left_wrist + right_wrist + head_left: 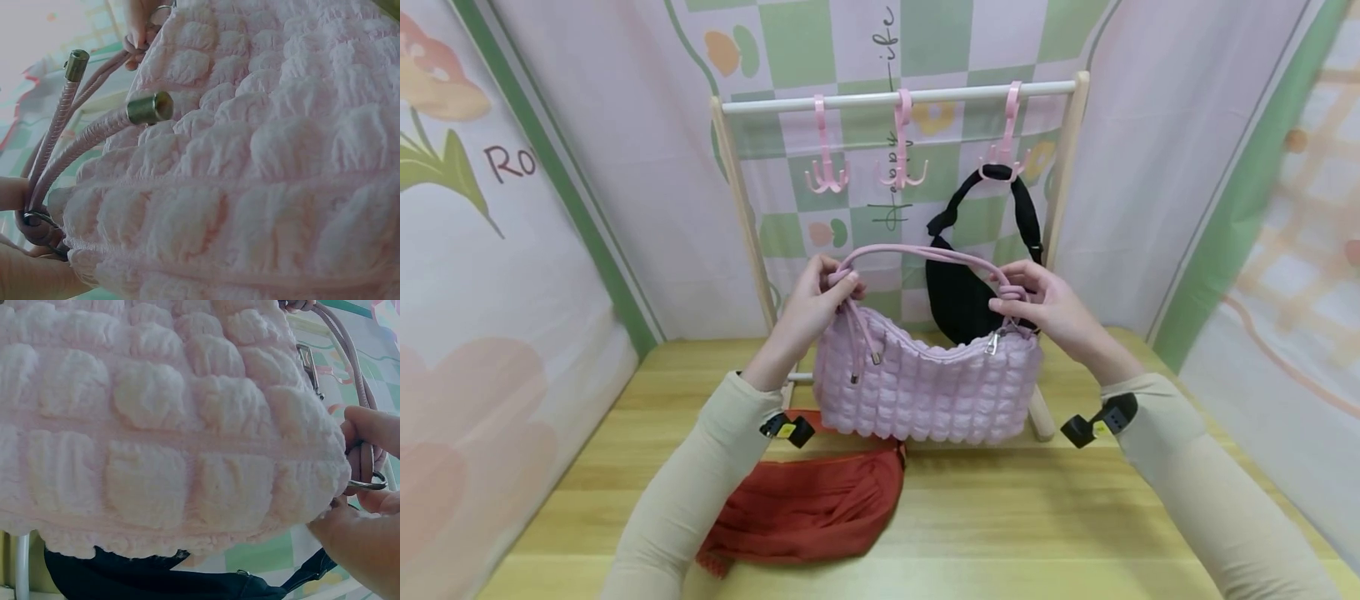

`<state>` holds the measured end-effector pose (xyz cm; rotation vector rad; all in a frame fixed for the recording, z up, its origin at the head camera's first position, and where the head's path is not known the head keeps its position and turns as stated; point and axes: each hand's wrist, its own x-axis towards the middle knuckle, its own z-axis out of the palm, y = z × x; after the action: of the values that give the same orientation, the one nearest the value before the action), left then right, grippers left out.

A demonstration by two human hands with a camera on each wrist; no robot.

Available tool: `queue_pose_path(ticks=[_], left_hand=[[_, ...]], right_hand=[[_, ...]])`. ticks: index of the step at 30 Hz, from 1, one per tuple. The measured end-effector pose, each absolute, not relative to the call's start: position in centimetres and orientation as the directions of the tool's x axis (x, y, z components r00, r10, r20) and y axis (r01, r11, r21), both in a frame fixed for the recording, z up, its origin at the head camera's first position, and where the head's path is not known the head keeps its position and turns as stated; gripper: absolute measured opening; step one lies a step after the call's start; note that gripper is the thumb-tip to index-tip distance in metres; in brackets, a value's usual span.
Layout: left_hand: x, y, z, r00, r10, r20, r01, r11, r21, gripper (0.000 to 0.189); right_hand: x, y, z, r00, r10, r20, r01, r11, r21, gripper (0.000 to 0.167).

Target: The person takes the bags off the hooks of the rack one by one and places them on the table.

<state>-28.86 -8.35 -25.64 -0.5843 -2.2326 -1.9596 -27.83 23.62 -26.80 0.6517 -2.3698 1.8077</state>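
Picture cloths (512, 308) are hanging left, right and far around a yellow counter (992, 525), making a small, tent-like place.

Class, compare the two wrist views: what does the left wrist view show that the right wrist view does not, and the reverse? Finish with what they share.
Only the left wrist view shows the two metal-capped cord ends. Only the right wrist view shows the zipper pull and the black bag. Both show the pink puffy handbag, its cord handle, parts of the left hand and right hand, and some green-and-white backdrop.
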Motion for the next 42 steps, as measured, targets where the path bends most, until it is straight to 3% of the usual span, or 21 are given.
queue_pose_path(ticks=[7,18,28,37,42], left_hand=[[-28.8,-8.4,-25.8,-0.933,0.176,0.315,0.329,0.062,0.942,0.019],[-28.3,-8.3,-25.9,-0.931,0.173,0.323,0.343,0.105,0.933,0.022],[-28.2,-8.4,-26.1,-0.931,0.206,0.302,0.340,0.186,0.922,0.026],[-28.6,-8.4,-26.8,-0.913,0.257,0.316,0.368,0.189,0.910,0.026],[-28.6,-8.4,-27.1,-0.904,0.282,0.321,0.379,0.183,0.907,0.026]], right_hand=[[-27.8,23.8,-27.3,-0.907,-0.274,0.320,-0.366,0.136,-0.921,0.019],[-27.9,24.2,-27.9,-0.894,-0.274,0.354,-0.376,0.034,-0.926,0.020],[-27.8,24.5,-27.9,-0.911,-0.216,0.352,-0.380,0.108,-0.919,0.020],[-27.6,24.8,-28.1,-0.947,-0.130,0.293,-0.319,0.312,-0.895,0.030],[-27.4,25.1,-28.3,-0.929,-0.185,0.321,-0.366,0.325,-0.872,0.022]])
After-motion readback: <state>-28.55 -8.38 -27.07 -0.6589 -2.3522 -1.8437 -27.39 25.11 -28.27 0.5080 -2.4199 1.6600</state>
